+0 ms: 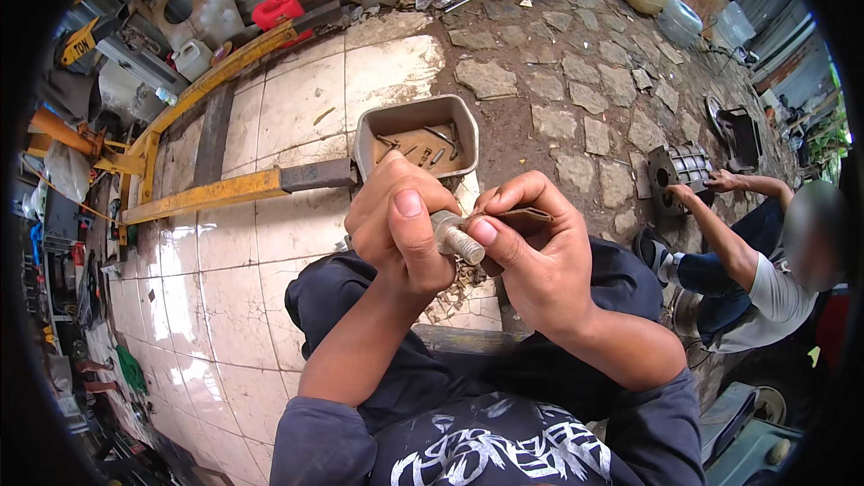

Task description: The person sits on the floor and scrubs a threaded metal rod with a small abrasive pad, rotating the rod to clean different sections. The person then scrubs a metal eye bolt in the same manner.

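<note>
My left hand [405, 229] is closed around a metal part with a threaded stud [464, 246], whose thread points towards me. A folded piece of brown sandpaper or similar sheet [530, 214] is pinched between the thumb and fingers of my right hand [540, 243], touching the metal part beside the stud. Just beyond my hands stands a grey plastic tub [470, 128], holding several small metal parts and a bent rod [451, 138] in brownish liquid or residue. The far end of the held metal part is hidden inside my left hand.
A yellow steel frame [202, 206] reaches to the tub from the left. Cobblestones [486, 79] border the white floor tiles. At the right, a co-worker [756, 270] holds a metal engine block or housing [678, 165]. A red jerrycan [278, 10] stands at the back.
</note>
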`<action>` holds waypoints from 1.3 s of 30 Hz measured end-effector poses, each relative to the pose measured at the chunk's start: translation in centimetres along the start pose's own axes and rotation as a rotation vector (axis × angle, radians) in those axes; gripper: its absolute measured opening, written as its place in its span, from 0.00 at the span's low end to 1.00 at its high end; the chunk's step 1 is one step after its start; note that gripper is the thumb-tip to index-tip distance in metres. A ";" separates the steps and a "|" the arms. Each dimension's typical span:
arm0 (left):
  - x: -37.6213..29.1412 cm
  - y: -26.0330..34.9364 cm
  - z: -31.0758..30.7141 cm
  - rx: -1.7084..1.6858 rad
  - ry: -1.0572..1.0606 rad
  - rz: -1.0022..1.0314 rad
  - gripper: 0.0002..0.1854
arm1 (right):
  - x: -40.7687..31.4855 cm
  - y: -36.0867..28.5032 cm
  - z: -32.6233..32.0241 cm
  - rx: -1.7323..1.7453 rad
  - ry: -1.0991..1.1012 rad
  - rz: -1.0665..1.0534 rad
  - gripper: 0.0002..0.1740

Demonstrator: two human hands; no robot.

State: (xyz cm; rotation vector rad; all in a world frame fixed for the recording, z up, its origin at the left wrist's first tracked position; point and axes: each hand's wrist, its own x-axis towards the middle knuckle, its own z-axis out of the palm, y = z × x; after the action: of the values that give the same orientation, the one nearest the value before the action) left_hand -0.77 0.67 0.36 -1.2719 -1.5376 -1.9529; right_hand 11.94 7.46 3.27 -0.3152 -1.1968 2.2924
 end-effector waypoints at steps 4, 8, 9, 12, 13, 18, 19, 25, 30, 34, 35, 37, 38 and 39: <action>-0.5 -0.6 0.3 0.058 0.012 0.079 0.20 | 0.5 0.9 -0.1 -0.043 0.021 -0.103 0.11; -0.2 -0.8 0.1 0.062 0.024 0.043 0.21 | 0.1 0.7 0.0 -0.030 -0.001 -0.077 0.11; -0.2 -0.7 0.0 0.065 0.028 0.024 0.21 | 0.1 0.8 0.1 -0.064 0.006 -0.093 0.11; -0.2 -0.6 0.0 0.108 0.014 0.015 0.20 | 0.8 1.0 0.0 -0.126 0.012 -0.149 0.10; -0.3 -0.7 0.1 0.108 0.014 0.054 0.20 | 1.0 1.2 -0.1 -0.142 0.010 -0.170 0.10; -0.2 -0.7 0.1 0.108 0.002 0.061 0.19 | 0.2 1.4 -0.2 0.014 0.010 -0.123 0.10; -0.3 -0.7 0.1 0.123 0.003 0.044 0.19 | 0.5 1.3 -0.2 -0.013 0.017 -0.117 0.10; -0.1 -0.4 -0.2 0.077 -0.028 0.006 0.20 | 0.3 1.5 0.0 -0.053 0.029 -0.136 0.10; -0.4 -0.7 0.3 0.112 -0.023 0.040 0.20 | 1.4 1.2 0.0 -0.093 0.061 -0.165 0.10; -0.5 -1.2 0.5 0.085 0.003 0.154 0.15 | 1.2 1.9 -0.3 -0.129 0.072 -0.171 0.09; -0.4 -1.0 0.4 0.071 -0.014 0.133 0.13 | 1.4 1.9 -0.1 -0.116 0.078 -0.150 0.09; -0.1 -0.6 0.4 0.059 0.020 0.092 0.13 | 1.6 1.6 -0.1 -0.101 0.097 -0.107 0.09; 0.2 -0.7 0.5 0.061 0.068 0.073 0.14 | 1.5 1.8 -0.2 -0.004 0.121 -0.023 0.08; 0.6 -1.2 0.1 -0.007 0.106 0.016 0.18 | 1.4 1.7 -0.3 0.004 0.129 -0.045 0.08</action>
State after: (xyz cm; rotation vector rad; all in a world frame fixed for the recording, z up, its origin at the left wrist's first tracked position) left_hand -1.97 1.31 0.17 -1.1600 -1.4663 -1.9838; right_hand 10.30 7.61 1.79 -0.4240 -1.1228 2.2004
